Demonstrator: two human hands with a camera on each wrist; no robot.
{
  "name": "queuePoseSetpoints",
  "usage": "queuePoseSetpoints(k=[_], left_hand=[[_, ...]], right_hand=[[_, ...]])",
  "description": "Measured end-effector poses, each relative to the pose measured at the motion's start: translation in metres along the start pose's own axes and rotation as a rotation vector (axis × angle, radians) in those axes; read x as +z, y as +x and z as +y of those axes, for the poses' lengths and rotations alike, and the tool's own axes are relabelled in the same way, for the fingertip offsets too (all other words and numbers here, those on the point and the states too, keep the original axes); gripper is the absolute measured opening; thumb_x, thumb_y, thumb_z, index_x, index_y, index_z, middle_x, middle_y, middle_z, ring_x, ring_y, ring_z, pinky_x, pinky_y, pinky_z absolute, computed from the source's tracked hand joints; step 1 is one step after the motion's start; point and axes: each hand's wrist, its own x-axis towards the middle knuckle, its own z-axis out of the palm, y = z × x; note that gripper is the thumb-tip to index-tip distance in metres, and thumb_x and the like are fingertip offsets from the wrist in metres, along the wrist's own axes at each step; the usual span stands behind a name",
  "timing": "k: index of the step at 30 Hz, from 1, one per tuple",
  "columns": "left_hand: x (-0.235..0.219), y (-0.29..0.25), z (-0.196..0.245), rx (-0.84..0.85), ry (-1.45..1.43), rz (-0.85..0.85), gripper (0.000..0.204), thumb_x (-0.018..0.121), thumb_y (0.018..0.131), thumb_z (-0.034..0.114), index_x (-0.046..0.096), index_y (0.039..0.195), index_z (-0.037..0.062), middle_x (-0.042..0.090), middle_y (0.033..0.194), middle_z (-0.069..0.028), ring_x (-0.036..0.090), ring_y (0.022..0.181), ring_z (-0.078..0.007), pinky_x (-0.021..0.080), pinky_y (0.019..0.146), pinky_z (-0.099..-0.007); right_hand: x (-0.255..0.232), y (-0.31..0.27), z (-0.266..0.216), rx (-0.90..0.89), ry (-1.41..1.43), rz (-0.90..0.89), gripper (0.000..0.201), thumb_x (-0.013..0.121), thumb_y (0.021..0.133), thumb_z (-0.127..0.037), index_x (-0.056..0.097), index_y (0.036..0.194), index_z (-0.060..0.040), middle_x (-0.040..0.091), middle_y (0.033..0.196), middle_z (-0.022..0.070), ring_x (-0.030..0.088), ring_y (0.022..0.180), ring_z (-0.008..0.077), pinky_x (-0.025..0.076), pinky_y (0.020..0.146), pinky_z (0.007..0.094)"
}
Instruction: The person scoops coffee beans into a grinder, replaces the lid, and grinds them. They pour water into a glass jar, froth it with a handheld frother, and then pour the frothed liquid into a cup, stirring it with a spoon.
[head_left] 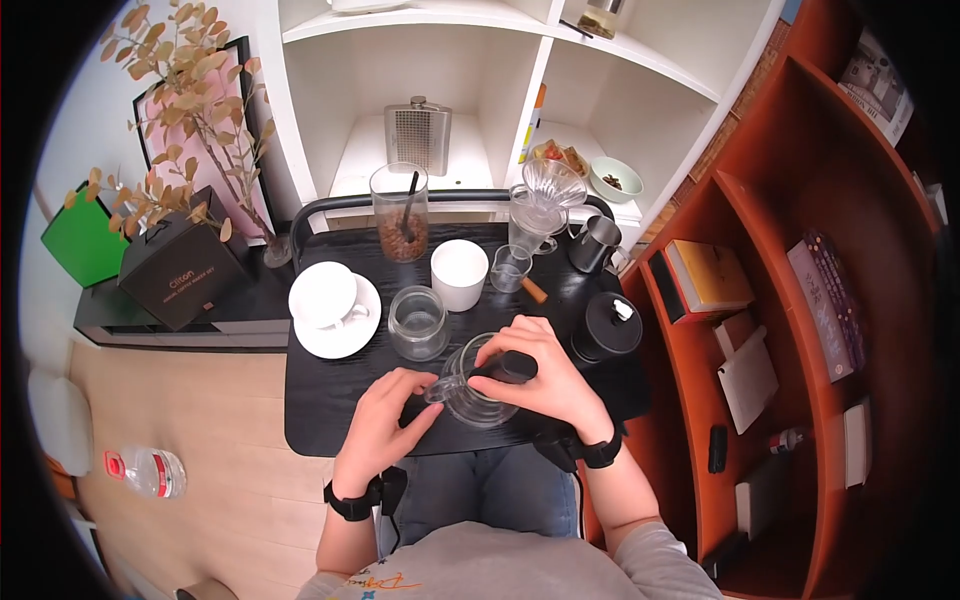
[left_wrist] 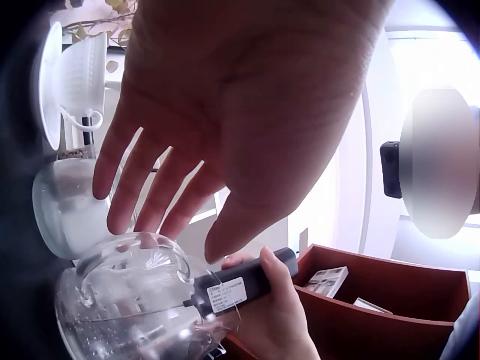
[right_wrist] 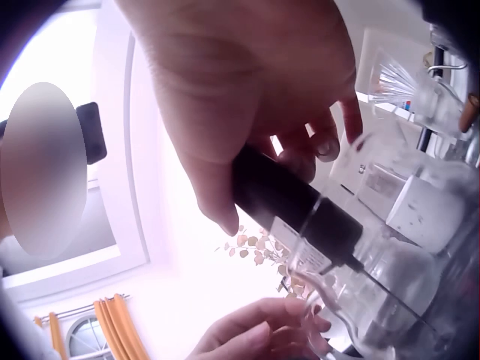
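In the head view my right hand [head_left: 548,375] grips a black milk frother [head_left: 516,367] over a clear glass pitcher [head_left: 478,410] near the front of the black table [head_left: 330,425]. The frother's thin metal rod reaches down inside the pitcher, as the right wrist view shows; a white label [left_wrist: 226,295] is on its body. Beside the pitcher's glass handle [head_left: 440,388] is my left hand [head_left: 382,418], with fingertips right at the handle. Seen from the left wrist, those fingers are nearly straight and the thumb stands apart. Droplets dot the pitcher's wall.
Behind the pitcher stand a glass jar [head_left: 418,345], a white canister [head_left: 460,275] and a white cup [head_left: 322,293] on a saucer [head_left: 345,345]. A tall glass of brown beans [head_left: 403,240], a glass dripper [head_left: 552,188], a metal jug [head_left: 594,247] and a black grinder [head_left: 600,335] line the back and right.
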Motion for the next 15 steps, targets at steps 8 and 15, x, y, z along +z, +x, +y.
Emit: queuePoseSetpoints(k=[8, 15], left_hand=[[0.018, 0.049, -0.046, -0.144, -0.574, -0.583, 0.017, 0.061, 0.087, 0.012, 0.059, 0.078, -0.0030, 0.060, 0.070, -0.0043, 0.056, 0.066, -0.0121, 0.043, 0.063, -0.0254], [0.033, 0.075, -0.049, -0.207, -0.692, -0.695, 0.023, 0.056, 0.091, 0.018, 0.059, 0.076, 0.0003, 0.057, 0.070, 0.0021, 0.047, 0.064, -0.0023, 0.037, 0.060, -0.0198]], right_hand=[[0.010, -0.012, 0.008, 0.087, 0.026, 0.136, 0.013, 0.075, 0.069, -0.014, 0.063, 0.073, -0.0082, 0.060, 0.067, 0.0007, 0.053, 0.066, 0.0163, 0.036, 0.081, 0.0291], [-0.008, -0.008, 0.013, 0.105, -0.287, 0.230, 0.027, 0.073, 0.069, -0.021, 0.066, 0.080, 0.0021, 0.055, 0.056, 0.0103, 0.055, 0.060, 0.0245, 0.041, 0.076, 0.0322]])
